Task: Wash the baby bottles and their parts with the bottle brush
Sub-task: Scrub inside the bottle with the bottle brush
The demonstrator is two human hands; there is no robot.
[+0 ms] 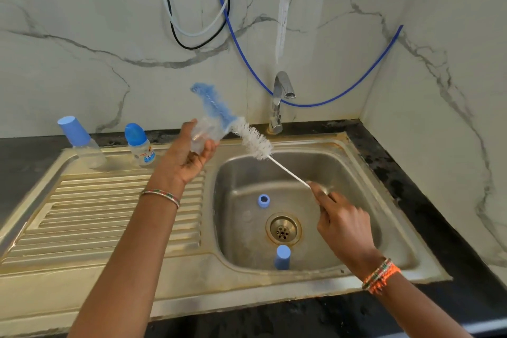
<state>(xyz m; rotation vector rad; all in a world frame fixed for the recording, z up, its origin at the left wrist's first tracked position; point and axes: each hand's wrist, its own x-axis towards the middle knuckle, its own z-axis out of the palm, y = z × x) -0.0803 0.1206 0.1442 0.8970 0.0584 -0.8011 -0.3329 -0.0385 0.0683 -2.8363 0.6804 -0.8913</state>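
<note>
- Steel sink point(356, 162) had a blue cap point(282, 256) and ring point(263, 200) in the basin.
- Left hand point(186, 156) wrapped around a clear bottle point(204, 134), left of the basin; light, probably slippery.
- Right hand point(340, 219) pinched the bottle brush point(247, 134) by its thin, bendy handle.

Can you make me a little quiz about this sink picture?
1. True or false: the left hand holds a clear bottle.
2. Which hand holds the bottle brush by its thin handle? A) left B) right C) neither
3. How many blue parts lie down in the sink basin?

Key
1. True. Its grip is closed round the bottle.
2. B. The right hand pinches the end of the handle, and the bristles are outside the bottle, beside it.
3. Two: a blue ring and a blue cap. Two capped bottles stand on the drainboard.
</note>
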